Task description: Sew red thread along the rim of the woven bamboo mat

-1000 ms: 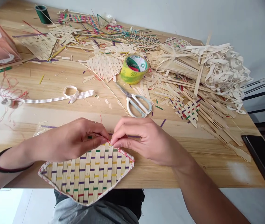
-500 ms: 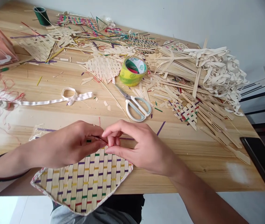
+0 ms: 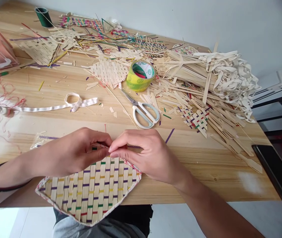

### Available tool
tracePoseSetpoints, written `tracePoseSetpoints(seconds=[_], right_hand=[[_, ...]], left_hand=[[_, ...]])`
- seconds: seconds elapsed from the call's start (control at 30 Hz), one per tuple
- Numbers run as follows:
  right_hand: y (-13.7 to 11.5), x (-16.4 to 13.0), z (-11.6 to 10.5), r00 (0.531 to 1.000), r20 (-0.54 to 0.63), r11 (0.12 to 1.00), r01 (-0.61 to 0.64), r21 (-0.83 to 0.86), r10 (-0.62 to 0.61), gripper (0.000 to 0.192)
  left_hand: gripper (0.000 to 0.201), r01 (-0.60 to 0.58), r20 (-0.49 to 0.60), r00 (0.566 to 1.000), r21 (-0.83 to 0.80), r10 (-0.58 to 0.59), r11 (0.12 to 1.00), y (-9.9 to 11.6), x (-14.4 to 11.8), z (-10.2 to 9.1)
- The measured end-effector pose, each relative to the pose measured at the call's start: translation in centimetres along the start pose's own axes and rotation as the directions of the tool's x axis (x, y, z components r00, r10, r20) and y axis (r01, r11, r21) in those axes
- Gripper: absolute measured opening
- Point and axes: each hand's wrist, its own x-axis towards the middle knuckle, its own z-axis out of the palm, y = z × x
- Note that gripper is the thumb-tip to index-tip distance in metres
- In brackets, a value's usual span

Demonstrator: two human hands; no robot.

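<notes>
A woven bamboo-strip mat (image 3: 93, 188), pale with purple, yellow, green and red strips, lies at the table's front edge and juts over it. White binding with red thread runs round its border. My left hand (image 3: 78, 150) pinches the far edge of this mat between thumb and fingers. Right beside it, my right hand (image 3: 143, 150) has thumb and fingertips pressed together at the same border, almost touching the left fingertips. Whether a needle or thread sits in the right fingers is hidden.
Scissors (image 3: 144, 114) and a tape roll (image 3: 141, 76) lie beyond my hands. A white ribbon (image 3: 56, 107) stretches across the left. Loose bamboo strips and woven pieces (image 3: 109, 71) cover the back, with a heap of white binding (image 3: 232, 76). A phone (image 3: 274, 175) rests at right.
My right fingers, curled and slightly apart before, have closed into a pinch at the mat's border beside my left fingertips. The left hand stays almost still.
</notes>
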Motion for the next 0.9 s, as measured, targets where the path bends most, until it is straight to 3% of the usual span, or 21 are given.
tracePoseSetpoints(seconds=[0.1, 0.57, 0.9], right_hand=[[-0.01, -0.11, 0.04, 0.999, -0.008, 0.999, 0.031, -0.026, -0.032, 0.008], [0.07, -0.15, 0.05, 0.994, -0.001, 0.992, 0.112, -0.058, -0.112, 0.004], [0.15, -0.23, 0.1, 0.978, 0.007, 0.976, 0.206, -0.069, -0.206, 0.009]], left_hand=[[0.025, 0.057, 0.116, 0.992, -0.032, -0.053, 0.998, 0.0, 0.15, -0.06], [0.027, 0.081, 0.124, 0.989, -0.036, -0.076, 0.996, 0.06, 0.43, -0.06], [0.025, 0.023, 0.119, 0.993, -0.045, -0.018, 0.999, -0.4, 0.53, -0.19]])
